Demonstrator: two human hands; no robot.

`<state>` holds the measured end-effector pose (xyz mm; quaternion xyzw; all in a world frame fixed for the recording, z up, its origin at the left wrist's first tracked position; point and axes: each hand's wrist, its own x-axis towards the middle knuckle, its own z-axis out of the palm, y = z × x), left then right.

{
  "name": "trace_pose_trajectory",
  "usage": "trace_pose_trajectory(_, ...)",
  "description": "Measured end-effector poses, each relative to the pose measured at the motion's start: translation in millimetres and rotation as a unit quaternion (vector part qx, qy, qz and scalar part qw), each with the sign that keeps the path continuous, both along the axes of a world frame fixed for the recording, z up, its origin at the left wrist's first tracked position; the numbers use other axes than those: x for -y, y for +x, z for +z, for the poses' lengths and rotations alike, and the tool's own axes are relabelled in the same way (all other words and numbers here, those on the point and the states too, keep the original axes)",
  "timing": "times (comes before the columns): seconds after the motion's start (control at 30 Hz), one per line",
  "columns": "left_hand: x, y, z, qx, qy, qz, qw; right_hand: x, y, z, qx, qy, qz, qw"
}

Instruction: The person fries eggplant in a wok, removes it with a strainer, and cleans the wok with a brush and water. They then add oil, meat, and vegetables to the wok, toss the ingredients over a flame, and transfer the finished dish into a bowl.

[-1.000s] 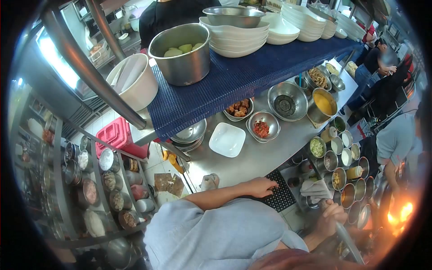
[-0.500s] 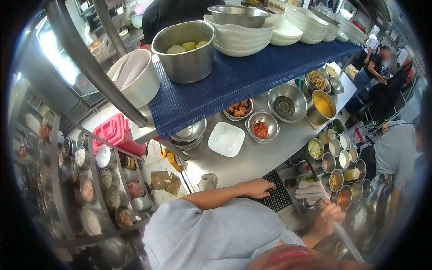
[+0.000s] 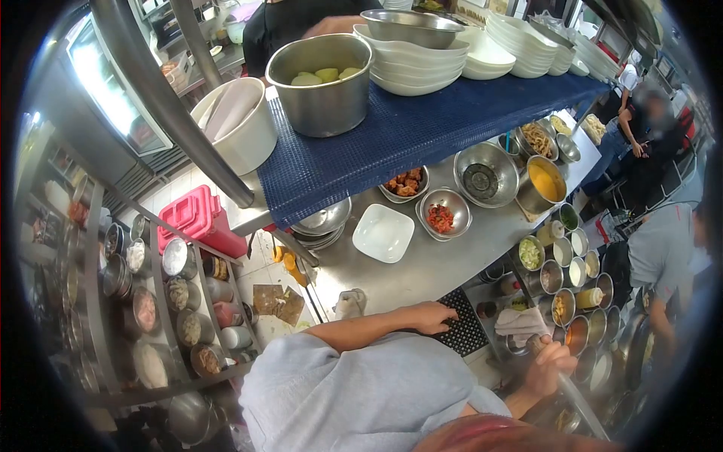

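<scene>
My left hand point(image 3: 432, 317) rests at the front edge of the steel counter point(image 3: 346, 285), beside a black perforated mat point(image 3: 465, 328); its fingers are bent and any thing in them is hidden. At the lower right my right hand point(image 3: 547, 369) is wrapped round a long handle point(image 3: 584, 407) that slants down toward the bottom edge. A folded cloth point(image 3: 521, 322) lies just above that hand. On the counter stand a white square bowl point(image 3: 383, 233), a metal bowl of chopped red food point(image 3: 441, 217) and a bowl of browned pieces point(image 3: 404, 184).
A blue-matted shelf point(image 3: 422, 113) above the counter holds a metal pot point(image 3: 319, 90), a white bucket point(image 3: 239, 135) and stacked white dishes. Food containers fill racks at left and right. A co-worker in grey point(image 3: 663, 248) is at the right; others stand behind.
The whole view has shifted slightly. Behind the shelf, a person's arm now shows above the metal pot. My two hands hold nearly the same pose.
</scene>
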<state>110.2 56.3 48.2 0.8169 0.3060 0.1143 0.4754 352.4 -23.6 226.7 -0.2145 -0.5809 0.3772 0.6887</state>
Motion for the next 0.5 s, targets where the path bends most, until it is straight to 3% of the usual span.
trace_pose_trajectory(0.5, 0.4, 0.0, -5.6, -0.02, -0.002, 0.001, 1.0, -1.1, -2.6, 0.2, -0.012, -0.007, 0.0, 1.0)
